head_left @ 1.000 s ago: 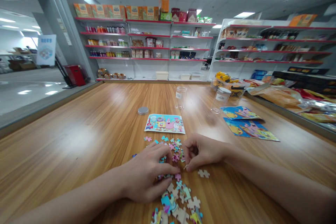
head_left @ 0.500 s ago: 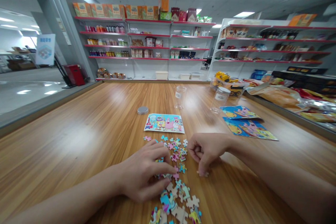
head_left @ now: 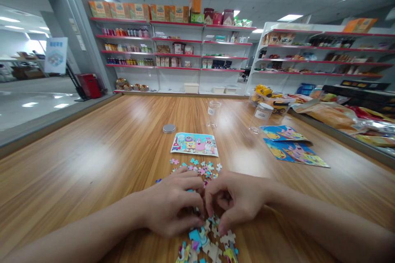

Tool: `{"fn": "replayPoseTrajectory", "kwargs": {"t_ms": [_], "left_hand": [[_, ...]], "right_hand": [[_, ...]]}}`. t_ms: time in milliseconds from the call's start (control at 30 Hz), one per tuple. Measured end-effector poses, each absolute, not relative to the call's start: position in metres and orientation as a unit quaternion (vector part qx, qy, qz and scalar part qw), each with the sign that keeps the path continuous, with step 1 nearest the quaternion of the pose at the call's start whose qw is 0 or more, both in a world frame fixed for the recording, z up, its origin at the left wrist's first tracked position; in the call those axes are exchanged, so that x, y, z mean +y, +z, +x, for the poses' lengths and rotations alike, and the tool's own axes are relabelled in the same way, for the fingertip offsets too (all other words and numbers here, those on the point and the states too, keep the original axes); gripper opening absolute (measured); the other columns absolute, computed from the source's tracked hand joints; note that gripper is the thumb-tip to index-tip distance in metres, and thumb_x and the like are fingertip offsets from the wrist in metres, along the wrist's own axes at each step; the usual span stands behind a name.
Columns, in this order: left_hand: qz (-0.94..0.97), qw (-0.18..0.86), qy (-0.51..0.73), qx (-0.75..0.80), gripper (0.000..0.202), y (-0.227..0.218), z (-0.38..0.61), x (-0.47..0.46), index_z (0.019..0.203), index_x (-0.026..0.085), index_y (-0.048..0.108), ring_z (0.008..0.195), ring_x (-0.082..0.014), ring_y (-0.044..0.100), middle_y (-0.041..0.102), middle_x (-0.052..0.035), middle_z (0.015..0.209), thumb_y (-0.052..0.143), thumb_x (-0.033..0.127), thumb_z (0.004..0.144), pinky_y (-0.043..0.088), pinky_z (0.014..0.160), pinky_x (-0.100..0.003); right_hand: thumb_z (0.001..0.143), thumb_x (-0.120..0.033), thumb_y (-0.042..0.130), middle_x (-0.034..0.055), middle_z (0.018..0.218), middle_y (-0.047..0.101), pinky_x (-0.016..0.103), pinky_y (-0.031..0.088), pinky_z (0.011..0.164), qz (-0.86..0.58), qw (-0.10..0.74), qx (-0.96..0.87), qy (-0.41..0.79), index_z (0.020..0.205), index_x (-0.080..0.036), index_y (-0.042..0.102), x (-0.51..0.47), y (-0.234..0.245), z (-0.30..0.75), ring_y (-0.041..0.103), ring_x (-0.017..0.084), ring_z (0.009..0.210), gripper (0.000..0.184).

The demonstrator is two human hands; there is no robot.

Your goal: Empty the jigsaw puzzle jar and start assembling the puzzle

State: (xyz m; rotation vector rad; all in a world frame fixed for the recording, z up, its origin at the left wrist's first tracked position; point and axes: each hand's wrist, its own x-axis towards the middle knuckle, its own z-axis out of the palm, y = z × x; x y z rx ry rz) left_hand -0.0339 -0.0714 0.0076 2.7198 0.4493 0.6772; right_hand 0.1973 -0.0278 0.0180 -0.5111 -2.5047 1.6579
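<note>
A: Where the head view looks down, what are the hands doing?
B: The left hand [head_left: 174, 209] lies curled over the puzzle pieces [head_left: 206, 238] on the worktop [head_left: 92, 160]; the right hand [head_left: 236, 199] presses bent fingers onto them, touching the left.
A: Gripping anything?
B: I cannot tell. A reference picture [head_left: 194, 144] lies beyond.

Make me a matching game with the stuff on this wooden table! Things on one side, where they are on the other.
Things:
1. round silver metal lid
2. colourful cartoon picture card
3. clear plastic jar with a white label
4. loose jigsaw puzzle pieces

Places:
A. under the two hands
B. left of the card
C. just beyond the pieces
D. standing beyond the card

Pairs: 1-B, 2-C, 3-D, 4-A
</note>
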Motion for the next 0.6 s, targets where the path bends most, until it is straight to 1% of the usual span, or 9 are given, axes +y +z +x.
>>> {"fn": "replayPoseTrajectory", "kwargs": {"t_ms": [100, 200, 267, 367, 433, 533, 600], "left_hand": [[0.942, 0.166, 0.255, 0.145, 0.005, 0.0082, -0.0339, -0.0715, 0.089, 0.019, 0.059, 0.087, -0.0181, 0.056, 0.063, -0.0035, 0.093, 0.064, 0.022, 0.089, 0.038, 0.081, -0.033], [0.938, 0.155, 0.272, 0.149, 0.004, 0.0098, -0.0337, -0.0728, 0.089, 0.019, 0.059, 0.083, -0.0161, 0.056, 0.063, -0.0022, 0.089, 0.059, 0.019, 0.093, 0.037, 0.079, -0.032], [0.941, 0.135, 0.267, 0.156, 0.006, 0.0108, -0.0336, -0.0739, 0.089, 0.019, 0.061, 0.082, -0.0163, 0.056, 0.063, -0.0029, 0.09, 0.058, 0.019, 0.094, 0.036, 0.077, -0.033], [0.947, 0.12, 0.257, 0.154, 0.006, 0.012, -0.0336, -0.0752, 0.088, 0.019, 0.063, 0.083, -0.0177, 0.056, 0.063, -0.0047, 0.093, 0.058, 0.02, 0.092, 0.035, 0.077, -0.035], [0.949, 0.127, 0.247, 0.151, 0.006, 0.0127, -0.0335, -0.0757, 0.092, 0.02, 0.064, 0.084, -0.0189, 0.055, 0.062, -0.0056, 0.094, 0.059, 0.02, 0.089, 0.037, 0.078, -0.035], [0.954, 0.138, 0.223, 0.146, 0.016, 0.013, -0.0332, -0.0759, 0.101, 0.023, 0.067, 0.088, -0.0204, 0.056, 0.06, -0.0064, 0.097, 0.061, 0.02, 0.086, 0.039, 0.083, -0.037], [0.954, 0.144, 0.222, 0.141, 0.018, 0.0124, -0.0332, -0.0757, 0.101, 0.023, 0.067, 0.09, -0.0206, 0.056, 0.06, -0.0068, 0.098, 0.061, 0.02, 0.085, 0.04, 0.084, -0.037]], "right_hand": [[0.065, -0.039, 0.088, -0.0103, 0.05, 0.043, 0.014, 0.026, 0.038, -0.176, 0.038, -0.826, 0.534, 0.091, -0.012, 0.071, -0.027, 0.0186, 0.1986, 0.036, 0.002, 0.041, 0.041], [0.065, -0.041, 0.088, -0.0096, 0.05, 0.044, 0.014, 0.027, 0.038, -0.189, 0.025, -0.826, 0.53, 0.091, -0.012, 0.073, -0.0227, 0.0195, 0.2008, 0.037, 0.003, 0.041, 0.042], [0.065, -0.043, 0.088, -0.009, 0.051, 0.045, 0.014, 0.027, 0.038, -0.188, 0.019, -0.829, 0.527, 0.091, -0.012, 0.074, -0.0215, 0.0188, 0.2009, 0.038, 0.003, 0.042, 0.043], [0.067, -0.042, 0.087, -0.0083, 0.052, 0.046, 0.014, 0.027, 0.039, -0.176, 0.026, -0.834, 0.522, 0.092, -0.012, 0.075, -0.0216, 0.0165, 0.2, 0.038, 0.003, 0.043, 0.041], [0.068, -0.04, 0.086, -0.0076, 0.054, 0.048, 0.013, 0.028, 0.039, -0.169, 0.029, -0.838, 0.518, 0.091, -0.013, 0.076, -0.0216, 0.0152, 0.1999, 0.038, 0.003, 0.044, 0.037], [0.069, -0.036, 0.086, -0.007, 0.056, 0.051, 0.013, 0.029, 0.04, -0.168, 0.026, -0.843, 0.51, 0.09, -0.014, 0.076, -0.0207, 0.0143, 0.2006, 0.039, 0.003, 0.045, 0.032], [0.069, -0.034, 0.086, -0.0069, 0.056, 0.052, 0.012, 0.029, 0.04, -0.169, 0.025, -0.846, 0.505, 0.089, -0.014, 0.077, -0.0202, 0.014, 0.2011, 0.039, 0.003, 0.045, 0.03]]}}
